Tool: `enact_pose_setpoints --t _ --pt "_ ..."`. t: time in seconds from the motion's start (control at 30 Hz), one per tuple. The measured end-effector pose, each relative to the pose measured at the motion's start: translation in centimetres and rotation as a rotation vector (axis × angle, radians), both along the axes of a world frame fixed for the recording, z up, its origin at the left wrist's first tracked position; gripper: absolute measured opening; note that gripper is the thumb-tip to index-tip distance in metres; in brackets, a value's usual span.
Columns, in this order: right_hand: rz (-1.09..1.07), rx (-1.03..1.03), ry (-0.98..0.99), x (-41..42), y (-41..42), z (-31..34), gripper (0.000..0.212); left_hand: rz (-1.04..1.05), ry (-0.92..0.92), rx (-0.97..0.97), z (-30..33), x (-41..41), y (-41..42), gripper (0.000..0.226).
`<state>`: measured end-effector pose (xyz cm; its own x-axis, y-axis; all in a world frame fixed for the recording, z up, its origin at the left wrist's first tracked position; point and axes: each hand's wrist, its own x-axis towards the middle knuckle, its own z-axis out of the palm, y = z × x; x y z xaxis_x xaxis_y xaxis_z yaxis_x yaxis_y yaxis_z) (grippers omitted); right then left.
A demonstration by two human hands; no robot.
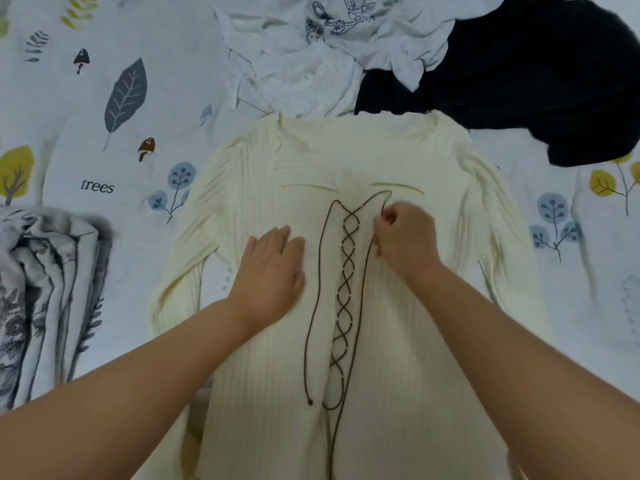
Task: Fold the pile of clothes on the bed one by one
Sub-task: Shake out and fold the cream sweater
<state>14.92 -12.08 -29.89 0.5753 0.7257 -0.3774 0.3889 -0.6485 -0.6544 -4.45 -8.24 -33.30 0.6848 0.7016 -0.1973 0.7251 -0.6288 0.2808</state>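
A cream ribbed sweater (398,306) is laid flat on the bed (86,140), neckline away from the camera, sleeves spread to either side. A brown cord (346,271) is laced in crosses down its middle, with loose ends trailing toward the near edge. The left hand (273,268) is pressed flat on the knit left of the lacing, fingers straight and close together. The right hand (405,237) is placed just right of the lacing, its fingers curled and pinched on the cord. Beyond the neckline, crumpled white garments (311,57) and a black garment (519,81) are heaped. Folded grey-patterned fabric (45,292) is noted at the left edge.
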Motion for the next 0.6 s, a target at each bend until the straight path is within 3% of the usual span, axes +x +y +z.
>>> enact_pose_setpoints --t 0.1,0.23,0.33,0.4,0.5,0.6 --pt "-0.140 0.116 0.075 1.2 1.2 1.1 0.020 -0.003 -0.042 -0.025 0.4 -0.1 -0.9 0.030" --pt "-0.060 -0.052 -0.154 0.7 -2.3 1.3 0.044 0.119 -0.097 0.083 1.2 -1.5 -1.3 0.035" --pt "-0.135 -0.231 -0.402 -0.4 -7.3 1.0 0.051 0.340 -0.059 0.147 2.0 -3.3 -1.7 0.047" --pt "-0.190 -0.356 -0.402 -1.3 -10.2 0.4 0.056 0.397 -0.003 0.111 1.9 -4.4 -2.1 0.051" --pt "-0.050 -0.362 -0.361 -1.7 -13.4 -1.2 0.048 0.310 -0.013 -0.007 1.7 -5.5 -2.8 0.045" --pt "-0.159 -0.290 -0.386 -1.5 -13.5 -0.8 0.031 0.372 -0.093 0.118 2.5 -7.1 -2.4 0.041"
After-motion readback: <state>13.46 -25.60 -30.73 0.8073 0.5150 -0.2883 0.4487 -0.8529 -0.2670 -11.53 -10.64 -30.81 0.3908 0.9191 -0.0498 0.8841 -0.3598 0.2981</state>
